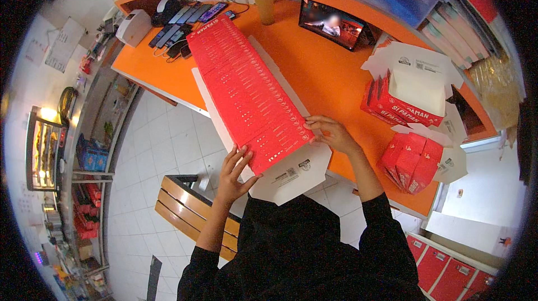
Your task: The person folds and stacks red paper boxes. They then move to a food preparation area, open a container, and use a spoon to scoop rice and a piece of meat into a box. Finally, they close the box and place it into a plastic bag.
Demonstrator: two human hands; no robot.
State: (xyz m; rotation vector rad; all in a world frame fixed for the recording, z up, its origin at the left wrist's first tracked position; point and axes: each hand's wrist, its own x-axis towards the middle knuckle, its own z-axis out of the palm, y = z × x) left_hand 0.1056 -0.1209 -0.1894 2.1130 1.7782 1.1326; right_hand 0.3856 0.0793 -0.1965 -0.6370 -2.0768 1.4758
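Observation:
A long row of nested red cardboard food boxes [252,91] lies slantwise across the orange table, its near end sticking out past the table edge towards me. White flaps [290,179] with print fan out from its near end and along both sides. My left hand [233,174] grips the near left corner, fingers on the red top and thumb at the front edge. At the near right corner, my right hand [334,134] has its fingertips on the red side; its thumb is partly hidden.
Folded red boxes [403,99] and a second red group [414,160] sit on the table's [336,78] right. Several phones [185,19] with cables, a white device [133,27] and a tablet [332,24] stand further back. A slatted wooden bench [193,213] is below left.

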